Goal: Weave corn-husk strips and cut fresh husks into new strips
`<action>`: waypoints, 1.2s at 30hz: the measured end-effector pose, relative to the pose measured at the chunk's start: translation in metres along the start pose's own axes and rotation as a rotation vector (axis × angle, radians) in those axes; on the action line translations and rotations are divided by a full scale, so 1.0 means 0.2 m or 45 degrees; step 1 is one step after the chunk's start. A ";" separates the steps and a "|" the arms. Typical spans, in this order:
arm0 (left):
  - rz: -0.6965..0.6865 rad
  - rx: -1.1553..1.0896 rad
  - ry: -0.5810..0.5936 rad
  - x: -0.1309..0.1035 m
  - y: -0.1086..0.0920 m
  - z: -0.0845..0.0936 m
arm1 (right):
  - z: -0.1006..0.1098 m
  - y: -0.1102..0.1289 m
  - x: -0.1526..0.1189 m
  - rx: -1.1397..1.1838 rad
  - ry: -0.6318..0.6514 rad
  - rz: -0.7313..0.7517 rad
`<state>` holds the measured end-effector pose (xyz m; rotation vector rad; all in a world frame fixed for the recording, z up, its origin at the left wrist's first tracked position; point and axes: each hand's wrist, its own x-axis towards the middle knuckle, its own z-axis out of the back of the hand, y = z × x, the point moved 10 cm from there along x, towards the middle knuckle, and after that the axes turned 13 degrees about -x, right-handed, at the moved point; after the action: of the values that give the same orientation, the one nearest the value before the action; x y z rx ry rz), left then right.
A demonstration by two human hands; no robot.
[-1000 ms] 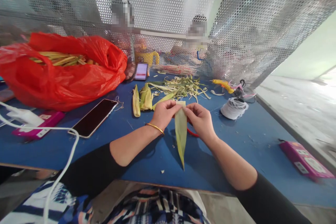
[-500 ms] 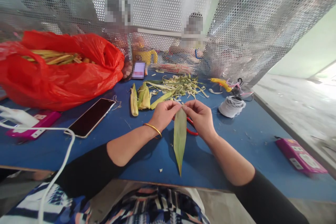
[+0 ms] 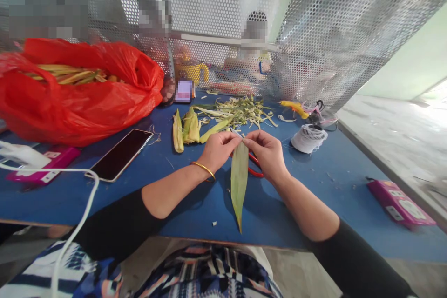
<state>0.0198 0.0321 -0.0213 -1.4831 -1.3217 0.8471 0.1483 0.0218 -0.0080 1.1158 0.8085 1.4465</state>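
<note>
A long green leaf hangs with its pointed tip toward me, its top end pinched between both hands. My left hand, with a gold bangle at the wrist, holds the left side of that end. On the right side of it, my right hand grips with thumb and forefinger, close to the left fingertips. Red-handled scissors lie on the table behind the leaf, partly hidden by it and my right hand. Beyond my hands are a heap of shredded leaf strips and folded husk pieces.
A red plastic bag of husks stands at the left, near a dark phone. White string and a purple power strip lie at the right. Perforated metal mesh rises behind the blue table.
The view has shifted very slightly. Both hands keep their pinch on the leaf, with hardly any movement.
</note>
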 end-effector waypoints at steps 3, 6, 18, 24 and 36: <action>-0.023 0.030 -0.015 0.00 -0.01 0.00 | -0.01 0.00 0.00 -0.011 0.006 0.016; -0.039 0.046 -0.022 -0.01 -0.02 0.00 | 0.00 0.02 0.00 -0.048 -0.030 0.064; -0.096 0.084 0.012 -0.01 -0.01 0.00 | 0.01 0.10 -0.03 -0.249 -0.118 0.246; -0.132 0.128 -0.010 0.00 -0.02 0.01 | 0.00 0.09 -0.03 -0.158 -0.104 0.244; -0.262 0.255 -0.156 0.01 -0.06 0.08 | -0.07 -0.02 -0.03 0.178 -0.037 -0.082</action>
<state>0.0020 0.0374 -0.0147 -1.1339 -1.4079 0.9180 0.1375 0.0182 -0.0176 1.2024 0.9282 1.3340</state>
